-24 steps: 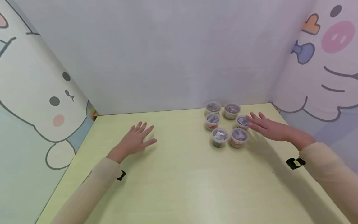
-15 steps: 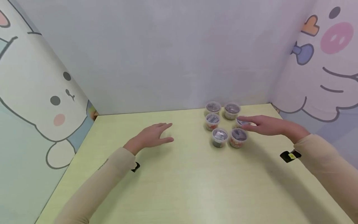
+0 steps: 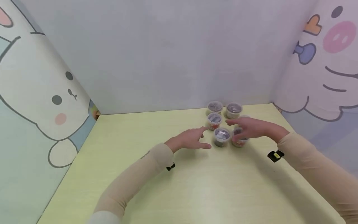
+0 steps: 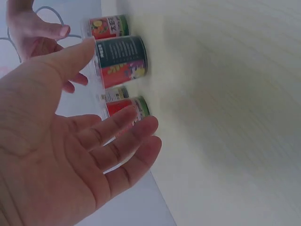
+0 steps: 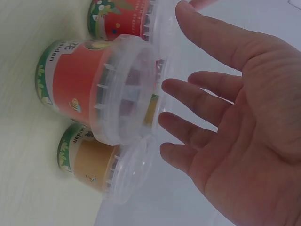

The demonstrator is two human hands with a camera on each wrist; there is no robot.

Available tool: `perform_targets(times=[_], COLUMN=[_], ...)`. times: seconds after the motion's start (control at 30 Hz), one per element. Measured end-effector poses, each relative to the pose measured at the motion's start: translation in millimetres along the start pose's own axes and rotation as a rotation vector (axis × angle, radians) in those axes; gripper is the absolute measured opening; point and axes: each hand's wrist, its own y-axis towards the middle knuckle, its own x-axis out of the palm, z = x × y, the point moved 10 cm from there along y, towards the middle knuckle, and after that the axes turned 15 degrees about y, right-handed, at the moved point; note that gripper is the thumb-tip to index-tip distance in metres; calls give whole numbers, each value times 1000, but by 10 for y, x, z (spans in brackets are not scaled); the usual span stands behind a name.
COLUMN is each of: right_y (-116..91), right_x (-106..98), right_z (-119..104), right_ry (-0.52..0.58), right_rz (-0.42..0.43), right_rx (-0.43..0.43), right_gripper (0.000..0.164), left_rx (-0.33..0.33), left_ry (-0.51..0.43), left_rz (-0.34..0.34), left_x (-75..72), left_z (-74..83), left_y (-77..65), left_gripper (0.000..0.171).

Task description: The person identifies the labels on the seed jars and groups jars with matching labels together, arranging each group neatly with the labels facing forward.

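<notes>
The left hand point(image 3: 190, 139) and right hand point(image 3: 249, 128) are released; a hasty grasp could topple the crowded tubs point(image 3: 222, 135).

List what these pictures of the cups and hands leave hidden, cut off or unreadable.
Head: most of the middle right cup, behind the right hand.
Left wrist: part of the lowest cup, behind the left hand.
Left wrist: dark label, print too small.
Right wrist: uppermost cup, cut by the top edge.
</notes>
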Motion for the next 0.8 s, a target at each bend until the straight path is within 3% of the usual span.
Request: perform_targets(times=[0.33,0.8], right_y=[154,111], right_x=[203,205], right_z=[34,127], right_ry=[-49,-78], right_rz=[10,70], right_rx=[-71,-79], right_gripper=[72,64], left_rx=[39,30], left_ry=[3,12], left_rz=[89,152], left_x=[32,66], left_z=[242,304], left_y=[278,377], left_gripper=[95,86])
